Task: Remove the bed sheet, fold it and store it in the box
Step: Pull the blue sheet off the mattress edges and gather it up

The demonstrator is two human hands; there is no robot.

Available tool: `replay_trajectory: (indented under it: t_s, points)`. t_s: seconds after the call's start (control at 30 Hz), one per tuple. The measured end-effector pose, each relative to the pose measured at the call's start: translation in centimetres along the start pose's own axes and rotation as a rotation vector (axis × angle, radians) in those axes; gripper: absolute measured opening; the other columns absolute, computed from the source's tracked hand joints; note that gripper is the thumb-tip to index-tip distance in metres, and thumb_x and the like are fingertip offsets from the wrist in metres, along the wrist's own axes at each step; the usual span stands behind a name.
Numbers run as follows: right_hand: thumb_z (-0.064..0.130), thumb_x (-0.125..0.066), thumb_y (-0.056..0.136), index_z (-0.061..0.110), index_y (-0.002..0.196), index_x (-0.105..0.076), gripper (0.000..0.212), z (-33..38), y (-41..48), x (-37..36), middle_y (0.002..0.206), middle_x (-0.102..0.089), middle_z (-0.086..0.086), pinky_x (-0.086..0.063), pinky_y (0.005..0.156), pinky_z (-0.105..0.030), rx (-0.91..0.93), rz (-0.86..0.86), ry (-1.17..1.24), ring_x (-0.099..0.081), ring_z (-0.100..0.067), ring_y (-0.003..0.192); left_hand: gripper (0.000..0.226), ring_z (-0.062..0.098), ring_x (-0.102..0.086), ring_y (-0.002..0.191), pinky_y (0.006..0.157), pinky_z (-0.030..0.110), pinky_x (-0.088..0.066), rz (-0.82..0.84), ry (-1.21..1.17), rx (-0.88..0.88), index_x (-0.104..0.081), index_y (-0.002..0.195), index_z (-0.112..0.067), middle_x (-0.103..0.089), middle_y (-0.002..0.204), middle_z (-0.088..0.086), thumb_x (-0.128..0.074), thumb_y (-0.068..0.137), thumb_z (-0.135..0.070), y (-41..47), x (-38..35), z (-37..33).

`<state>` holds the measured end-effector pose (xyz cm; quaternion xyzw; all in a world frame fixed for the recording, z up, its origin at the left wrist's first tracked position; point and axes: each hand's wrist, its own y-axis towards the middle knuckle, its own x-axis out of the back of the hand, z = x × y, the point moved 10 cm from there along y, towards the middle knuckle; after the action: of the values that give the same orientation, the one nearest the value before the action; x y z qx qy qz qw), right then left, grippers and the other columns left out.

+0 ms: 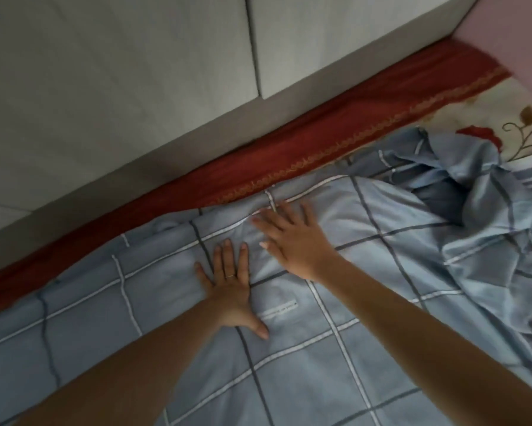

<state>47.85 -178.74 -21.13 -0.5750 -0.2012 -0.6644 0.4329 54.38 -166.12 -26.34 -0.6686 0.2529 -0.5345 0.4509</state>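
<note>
No text can be read. A small white label [280, 309] sits on the blue checked sheet [335, 364], just right of the left hand [230, 290], near its thumb. It carries one line of dark print, perhaps a brand, too blurred to make out.

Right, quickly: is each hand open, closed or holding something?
Left hand: open, pressed flat on the blue checked sheet.
Right hand: open, fingers spread, flat on the same sheet.
</note>
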Motion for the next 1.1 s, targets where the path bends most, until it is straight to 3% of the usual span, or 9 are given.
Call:
replay_trajectory:
  t_s: [0.07, 0.13, 0.27, 0.37, 0.47, 0.53, 0.6, 0.87, 1.1]
  points:
    - [0.056, 0.005, 0.085, 0.041, 0.147, 0.005, 0.063, -2.5, 1.7, -3.0, 0.159, 0.001, 0.011, 0.007, 0.109, -0.062, -0.208, 0.082, 0.004, -0.003, -0.028, 0.147, 0.166, 0.033, 0.059, 0.108, 0.090, 0.070, 0.024, -0.018, -0.024, -0.042, 0.062, 0.109, -0.021, 0.068, 0.112, 0.013, -0.076, 0.033, -0.075, 0.2, -0.4, 0.0]
    - [0.060, -0.002, 0.092, 0.043, 0.144, 0.017, 0.058, -5.8, 4.4, -3.0, 0.157, 0.017, 0.013, 0.015, 0.105, -0.064, -0.388, 0.063, 0.013, 0.012, -0.025, 0.146, 0.167, 0.033, 0.059, 0.109, 0.089, 0.071, 0.026, -0.069, -0.037, -0.081, 0.059, 0.114, -0.022, 0.066, 0.117, 0.012, -0.077, 0.033, -0.074, 0.7, -0.5, -0.1]
    - [0.047, -0.022, 0.100, 0.034, 0.150, 0.003, 0.059, -5.3, 6.3, -1.0, 0.159, 0.010, 0.008, 0.009, 0.107, -0.065, -0.612, -0.010, 0.144, 0.006, -0.025, 0.146, 0.166, 0.032, 0.060, 0.108, 0.087, 0.070, 0.028, -0.110, -0.038, -0.121, 0.057, 0.118, -0.023, 0.066, 0.118, 0.011, -0.077, 0.033, -0.074, 1.4, -1.0, 0.8]
    - [0.019, -0.037, 0.096, 0.021, 0.148, -0.027, 0.052, -1.6, -2.0, 0.9, 0.157, -0.022, -0.001, -0.001, 0.116, -0.050, -0.871, -0.470, 0.338, -0.014, -0.023, 0.145, 0.151, 0.029, 0.053, 0.119, 0.092, 0.066, 0.028, -0.127, -0.121, -0.216, 0.047, 0.130, -0.026, 0.058, 0.130, 0.008, -0.074, 0.050, -0.070, 1.3, -0.3, 0.2]
    - [0.018, -0.036, 0.085, 0.012, 0.138, -0.042, 0.054, 7.2, -9.7, -2.1, 0.148, -0.038, -0.008, -0.006, 0.116, -0.045, -1.024, -0.583, 0.445, -0.026, -0.027, 0.141, 0.085, 0.020, 0.007, 0.145, 0.113, 0.058, 0.000, -0.429, -0.242, -0.317, -0.007, 0.150, -0.027, 0.009, 0.158, 0.003, -0.057, 0.084, -0.046, -1.7, 3.3, 3.5]
    - [0.021, -0.035, 0.084, 0.008, 0.137, -0.043, 0.055, 13.3, -9.1, -5.3, 0.146, -0.041, -0.013, -0.010, 0.115, -0.041, -1.009, -0.499, 0.444, -0.034, -0.031, 0.137, 0.050, 0.027, -0.036, 0.133, 0.103, 0.050, -0.028, -0.778, -0.254, -0.241, -0.046, 0.134, -0.023, -0.038, 0.145, 0.009, -0.049, 0.085, -0.032, -4.7, 5.9, 10.0]
    - [0.020, -0.035, 0.089, 0.009, 0.139, -0.041, 0.051, 17.2, -7.1, -7.6, 0.146, -0.041, -0.010, -0.009, 0.115, -0.041, -0.994, -0.398, 0.426, -0.036, -0.030, 0.136, 0.036, 0.033, -0.054, 0.104, 0.085, 0.045, -0.040, -1.001, -0.190, -0.109, -0.060, 0.110, -0.019, -0.057, 0.115, 0.010, -0.044, 0.081, -0.033, -6.6, 6.8, 17.1]
    - [0.020, -0.033, 0.090, 0.014, 0.139, -0.043, 0.051, 18.8, -5.0, -9.2, 0.147, -0.042, -0.005, -0.006, 0.117, -0.043, -1.062, -0.494, 0.169, -0.031, -0.024, 0.138, 0.036, 0.029, -0.041, 0.101, 0.079, 0.041, -0.037, -1.091, -0.130, -0.180, -0.055, 0.091, -0.016, -0.051, 0.117, 0.014, -0.051, 0.081, -0.051, -3.2, 6.7, 25.4]
    - [0.019, -0.032, 0.092, 0.014, 0.139, -0.043, 0.049, 18.6, -5.4, -9.3, 0.147, -0.042, -0.006, -0.007, 0.118, -0.043, -1.078, -0.571, 0.128, -0.030, -0.024, 0.138, 0.037, 0.030, -0.054, 0.054, 0.043, 0.030, -0.038, -1.143, -0.134, -0.460, -0.048, 0.069, -0.007, -0.051, 0.068, 0.011, -0.043, 0.093, -0.035, -5.9, 8.2, 24.1]
